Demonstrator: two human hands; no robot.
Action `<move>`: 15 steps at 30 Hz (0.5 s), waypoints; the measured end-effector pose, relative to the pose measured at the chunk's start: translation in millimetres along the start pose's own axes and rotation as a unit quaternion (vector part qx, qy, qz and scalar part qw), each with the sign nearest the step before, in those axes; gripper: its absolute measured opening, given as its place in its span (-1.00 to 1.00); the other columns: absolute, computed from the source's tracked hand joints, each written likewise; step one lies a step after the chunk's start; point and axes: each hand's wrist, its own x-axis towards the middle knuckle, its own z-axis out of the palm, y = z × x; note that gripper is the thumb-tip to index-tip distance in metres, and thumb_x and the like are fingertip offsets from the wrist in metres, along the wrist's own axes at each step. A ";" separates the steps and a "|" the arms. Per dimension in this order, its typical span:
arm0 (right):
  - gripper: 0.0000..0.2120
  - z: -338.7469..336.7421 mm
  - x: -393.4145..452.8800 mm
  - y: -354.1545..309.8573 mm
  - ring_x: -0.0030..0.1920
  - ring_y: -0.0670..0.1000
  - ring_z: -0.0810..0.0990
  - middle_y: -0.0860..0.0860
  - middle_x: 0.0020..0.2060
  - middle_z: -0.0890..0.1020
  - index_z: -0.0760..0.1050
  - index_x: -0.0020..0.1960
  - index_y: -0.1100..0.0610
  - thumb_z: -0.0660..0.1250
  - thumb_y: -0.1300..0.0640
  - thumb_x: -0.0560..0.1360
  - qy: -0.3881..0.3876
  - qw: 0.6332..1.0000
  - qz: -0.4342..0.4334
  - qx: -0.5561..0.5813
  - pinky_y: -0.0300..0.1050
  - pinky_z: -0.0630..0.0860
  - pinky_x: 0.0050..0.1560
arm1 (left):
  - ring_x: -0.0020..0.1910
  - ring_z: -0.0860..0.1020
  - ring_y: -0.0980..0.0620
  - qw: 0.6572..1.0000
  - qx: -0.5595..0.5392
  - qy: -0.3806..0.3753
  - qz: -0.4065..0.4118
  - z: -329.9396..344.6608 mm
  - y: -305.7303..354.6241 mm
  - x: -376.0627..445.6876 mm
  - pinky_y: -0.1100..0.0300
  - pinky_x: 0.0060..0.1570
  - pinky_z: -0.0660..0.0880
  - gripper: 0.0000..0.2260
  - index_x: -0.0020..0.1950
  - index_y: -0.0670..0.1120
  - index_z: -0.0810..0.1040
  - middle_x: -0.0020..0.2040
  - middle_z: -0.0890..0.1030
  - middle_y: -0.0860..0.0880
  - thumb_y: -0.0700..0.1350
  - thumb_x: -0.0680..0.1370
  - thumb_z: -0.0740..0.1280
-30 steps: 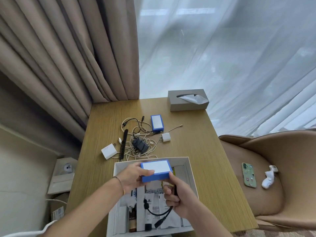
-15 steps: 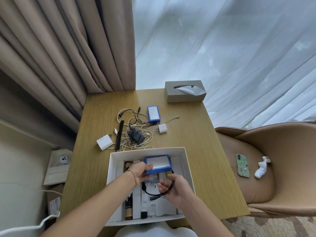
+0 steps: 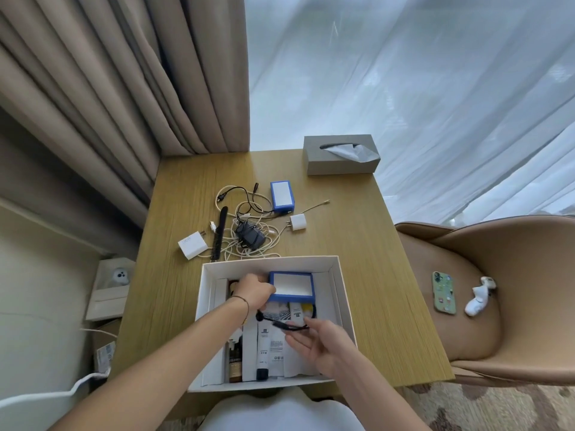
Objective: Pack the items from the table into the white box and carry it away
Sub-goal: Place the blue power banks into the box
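Note:
The open white box sits at the table's near edge. Inside lie tubes and a brown bottle. My left hand grips the left edge of a blue box with a white top, low in the box's far half. My right hand hovers over the near right part, fingers loosely spread, fingertips at a black cable. Beyond the box on the table lie a second blue box, tangled cables, a black adapter, a black comb, a white charger and a small white plug.
A grey tissue box stands at the table's far right corner. To the right is a tan chair holding a green phone and a white object. Curtains hang behind; a low shelf sits left of the table.
The blue box has come down from above the white box into its far half, my left hand still on it. My right hand has opened its curl around the black cable.

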 end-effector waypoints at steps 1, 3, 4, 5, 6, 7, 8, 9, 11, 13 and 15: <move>-0.81 0.7 2.2 0.3 -0.21 0.21 0.76 0.37 -0.06 0.70 0.48 0.17 0.35 0.20 0.25 0.67 0.007 1.000 -0.002 0.000 0.03 0.72 -0.22 | -0.15 0.63 -0.15 1.000 0.013 -0.003 0.015 -5.0 -0.6 -4.6 -0.08 0.02 0.63 -0.82 0.09 -0.17 0.65 -0.14 0.66 -0.19 -0.21 0.51 0.37; -0.84 2.7 6.3 1.8 -0.34 0.16 0.74 0.36 -0.11 0.71 0.51 0.17 0.29 0.20 0.26 0.67 0.028 1.000 -0.001 0.008 -0.06 0.68 -0.42 | -0.10 0.66 -0.11 0.993 0.096 0.038 0.057 -19.1 -1.1 -15.7 0.00 -0.01 0.64 -0.86 0.03 -0.07 0.65 -0.10 0.70 -0.14 -0.15 0.53 0.32; -0.83 3.8 8.0 2.8 -0.37 0.15 0.73 0.35 -0.14 0.72 0.51 0.18 0.28 0.19 0.27 0.67 0.035 0.999 0.001 0.015 -0.09 0.66 -0.47 | -0.15 0.67 -0.08 0.985 0.147 0.061 0.067 -26.6 -2.9 -20.9 0.04 -0.07 0.64 -0.85 -0.04 -0.07 0.64 -0.14 0.71 -0.11 -0.09 0.55 0.29; -0.82 4.5 9.6 4.2 -0.39 0.14 0.73 0.34 -0.17 0.72 0.51 0.19 0.28 0.17 0.28 0.68 0.038 0.999 0.002 0.024 -0.10 0.64 -0.49 | -0.25 0.67 -0.04 0.979 0.182 0.066 0.064 -33.2 -5.2 -25.9 0.06 -0.16 0.64 -0.76 -0.13 -0.11 0.65 -0.23 0.72 -0.09 -0.04 0.57 0.24; -0.81 4.6 11.1 5.7 -0.40 0.14 0.72 0.32 -0.22 0.72 0.51 0.20 0.28 0.16 0.29 0.68 0.038 0.999 0.002 0.033 -0.11 0.64 -0.50 | -0.36 0.66 -0.01 0.977 0.204 0.043 0.051 -37.7 -7.2 -30.7 0.10 -0.28 0.61 -0.64 -0.20 -0.13 0.66 -0.32 0.71 -0.08 0.03 0.59 0.20; -0.80 3.9 12.1 7.0 -0.40 0.14 0.72 0.31 -0.24 0.71 0.51 0.21 0.28 0.16 0.29 0.68 0.038 0.999 0.000 0.038 -0.11 0.63 -0.50 | -0.45 0.64 0.03 0.976 0.215 0.003 0.033 -39.6 -8.5 -36.3 0.16 -0.37 0.56 -0.53 -0.26 -0.14 0.67 -0.39 0.70 -0.07 0.11 0.61 0.14; -0.80 3.3 12.9 8.0 -0.39 0.14 0.73 0.31 -0.25 0.71 0.52 0.21 0.28 0.16 0.29 0.68 0.038 0.999 -0.003 0.038 -0.11 0.63 -0.50 | -0.50 0.62 0.06 0.976 0.214 -0.039 0.016 -39.0 -9.3 -41.0 0.22 -0.41 0.50 -0.44 -0.27 -0.15 0.69 -0.41 0.69 -0.06 0.19 0.62 0.09; -0.80 2.6 13.4 8.7 -0.37 0.14 0.73 0.31 -0.23 0.72 0.52 0.21 0.27 0.16 0.28 0.68 0.037 0.999 -0.006 0.031 -0.11 0.63 -0.49 | -0.51 0.61 0.07 0.980 0.189 -0.069 0.006 -36.9 -10.0 -44.6 0.25 -0.43 0.46 -0.39 -0.23 -0.14 0.70 -0.40 0.69 -0.06 0.25 0.63 0.06; -0.83 3.8 14.0 10.3 -0.30 0.16 0.75 0.32 -0.16 0.72 0.52 0.19 0.25 0.19 0.25 0.68 0.036 0.999 -0.014 0.001 -0.09 0.65 -0.44 | -0.51 0.58 0.05 0.992 0.079 -0.101 -0.004 -31.6 -11.9 -49.0 0.27 -0.47 0.42 -0.41 -0.09 -0.13 0.70 -0.39 0.69 -0.07 0.29 0.62 0.07; -0.84 7.2 14.6 12.3 -0.22 0.19 0.76 0.30 -0.14 0.73 0.54 0.15 0.25 0.23 0.23 0.66 0.042 0.999 -0.018 -0.027 -0.05 0.67 -0.38 | -0.52 0.54 0.04 0.995 0.008 -0.097 -0.001 -26.4 -16.9 -48.4 0.28 -0.53 0.38 -0.49 0.03 -0.11 0.65 -0.40 0.65 -0.06 0.28 0.61 0.15; -0.84 9.7 15.8 12.7 -0.22 0.18 0.74 0.25 -0.21 0.72 0.60 0.09 0.27 0.27 0.23 0.64 0.064 0.996 -0.024 -0.051 -0.06 0.66 -0.38 | -0.52 0.54 0.05 0.995 0.001 -0.095 0.004 -21.2 -23.9 -48.3 0.28 -0.54 0.38 -0.59 0.10 -0.09 0.60 -0.42 0.62 -0.04 0.23 0.60 0.25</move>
